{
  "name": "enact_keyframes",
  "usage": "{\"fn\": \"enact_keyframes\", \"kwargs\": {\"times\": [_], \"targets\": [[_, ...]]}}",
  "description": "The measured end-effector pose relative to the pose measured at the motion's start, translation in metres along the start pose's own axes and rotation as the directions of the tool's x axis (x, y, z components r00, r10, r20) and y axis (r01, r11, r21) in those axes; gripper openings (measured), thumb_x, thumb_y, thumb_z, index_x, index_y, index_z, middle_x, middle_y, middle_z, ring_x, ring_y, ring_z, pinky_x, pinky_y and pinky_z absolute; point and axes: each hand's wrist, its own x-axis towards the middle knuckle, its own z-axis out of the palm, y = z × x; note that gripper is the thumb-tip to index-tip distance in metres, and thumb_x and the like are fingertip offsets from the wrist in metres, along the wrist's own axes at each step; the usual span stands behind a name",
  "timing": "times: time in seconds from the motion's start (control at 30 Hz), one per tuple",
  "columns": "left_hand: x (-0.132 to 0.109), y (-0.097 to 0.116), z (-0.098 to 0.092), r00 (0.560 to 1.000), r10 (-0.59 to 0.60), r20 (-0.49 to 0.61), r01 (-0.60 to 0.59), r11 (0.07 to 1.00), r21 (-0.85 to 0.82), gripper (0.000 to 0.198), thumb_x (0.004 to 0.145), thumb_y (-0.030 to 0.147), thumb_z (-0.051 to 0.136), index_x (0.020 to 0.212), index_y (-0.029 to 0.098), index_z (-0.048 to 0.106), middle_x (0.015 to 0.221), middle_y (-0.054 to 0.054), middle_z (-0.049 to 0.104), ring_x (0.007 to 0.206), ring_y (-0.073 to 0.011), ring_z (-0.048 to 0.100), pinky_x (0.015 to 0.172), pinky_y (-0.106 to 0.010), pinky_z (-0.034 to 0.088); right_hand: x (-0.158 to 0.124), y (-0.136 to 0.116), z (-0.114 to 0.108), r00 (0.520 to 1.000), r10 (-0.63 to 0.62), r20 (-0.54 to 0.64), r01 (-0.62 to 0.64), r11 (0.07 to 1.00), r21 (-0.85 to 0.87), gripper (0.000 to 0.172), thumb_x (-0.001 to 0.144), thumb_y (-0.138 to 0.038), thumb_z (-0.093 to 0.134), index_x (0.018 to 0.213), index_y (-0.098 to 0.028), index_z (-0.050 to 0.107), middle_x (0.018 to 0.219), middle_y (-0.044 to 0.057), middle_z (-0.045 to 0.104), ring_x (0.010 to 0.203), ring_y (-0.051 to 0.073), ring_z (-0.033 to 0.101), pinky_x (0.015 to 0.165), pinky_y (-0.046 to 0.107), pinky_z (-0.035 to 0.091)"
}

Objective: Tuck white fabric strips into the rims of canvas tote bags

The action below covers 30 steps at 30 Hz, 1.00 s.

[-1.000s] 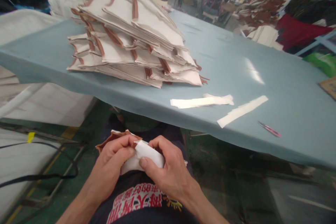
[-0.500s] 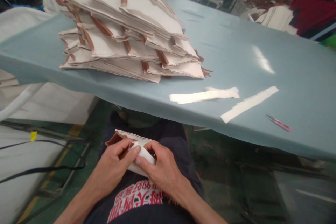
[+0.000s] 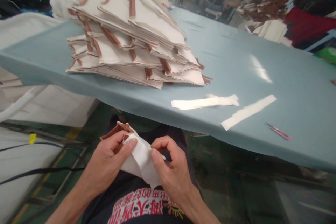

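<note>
Currently in hand: a small white fabric piece (image 3: 140, 159) with brown trim (image 3: 115, 131), held over the lap. It sits below the near edge of the tabletop (image 3: 236, 59) and does not touch it.

Left hand (image 3: 110, 157): closed on the piece's upper corner, thumb on the white face, the other fingers behind it by the brown trim.

Right hand (image 3: 170, 171): thumb and forefinger pinched on the right edge of the white layer, the remaining fingers curled.

Handling note (a judgement): the work looks like separating or turning back the white layer at the corner.
- Set the left pinch close to that corner as an anchor.
- Draw the layer along its edge with the right hand, not straight away from it.
- Pull slowly, so the soft material neither creases nor tears at the trim.

On the tabletop:
- a tall, leaning stack (image 3: 131, 42) of similar white pieces with brown bands
- a white strip (image 3: 204, 102) just in front of the stack
- a second strip (image 3: 248, 112) to its right
- a thin pink tool (image 3: 278, 131) further right, apart from both strips

Not made out:
- whether the white layer is cloth, lining or backing paper
- the underside of the piece, which both hands cover
- what the pink tool is, as it is too small and blurred to tell snips from tweezers
- the top of the stack, cut off by the frame
- the room behind, which is smeared and unreadable
</note>
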Motion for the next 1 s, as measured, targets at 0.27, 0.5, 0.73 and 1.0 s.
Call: {"fn": "enact_keyframes", "kwargs": {"times": [0.27, 0.5, 0.73, 1.0], "targets": [[0.002, 0.004, -0.004, 0.994, 0.059, 0.089, -0.046, 0.989, -0.138, 0.050, 0.080, 0.067, 0.088, 0.077, 0.018, 0.076, 0.071, -0.002, 0.069, 0.060, -0.0154, 0.056, 0.051, -0.021, 0.044, 0.036, -0.015, 0.016, 0.932, 0.206, 0.298, -0.244, 0.965, 0.093, 0.034, 0.095, -0.054, 0.084, 0.098, -0.023, 0.073, 0.085, -0.002, 0.069, 0.075, 0.017, 0.059, 0.071, 0.031, 0.046], [0.002, -0.012, -0.011, 0.991, -0.032, 0.127, 0.049, 0.990, -0.131, 0.063, 0.081, 0.080, 0.082, 0.079, 0.018, 0.074, 0.067, 0.000, 0.063, 0.058, -0.0143, 0.051, 0.050, -0.022, 0.042, 0.008, 0.001, 0.000, 0.863, 0.299, 0.407, -0.311, 0.950, -0.040, 0.016, 0.098, -0.028, 0.066, 0.110, -0.022, 0.075, 0.098, 0.002, 0.077, 0.086, 0.020, 0.068, 0.080, 0.033, 0.051], [0.005, -0.010, -0.019, 0.996, 0.086, -0.002, -0.087, 0.996, -0.003, 0.059, 0.090, 0.077, 0.073, 0.077, 0.020, 0.073, 0.067, 0.000, 0.063, 0.057, -0.0156, 0.051, 0.048, -0.023, 0.040, -0.028, 0.004, -0.007, 0.999, -0.030, -0.025, 0.025, 0.982, -0.186, 0.013, 0.095, -0.024, 0.071, 0.107, -0.025, 0.074, 0.107, 0.004, 0.080, 0.099, 0.023, 0.076, 0.089, 0.034, 0.057], [-0.004, -0.022, -0.006, 0.980, 0.166, -0.108, -0.148, 0.976, 0.160, 0.054, 0.105, 0.073, 0.060, 0.092, 0.023, 0.075, 0.081, -0.005, 0.079, 0.071, -0.0245, 0.071, 0.063, -0.030, 0.056, -0.018, 0.025, 0.021, 0.986, -0.153, -0.071, 0.098, 0.862, -0.498, 0.024, 0.080, -0.020, 0.082, 0.101, -0.024, 0.070, 0.096, 0.004, 0.079, 0.087, 0.026, 0.075, 0.078, 0.037, 0.053]]}}
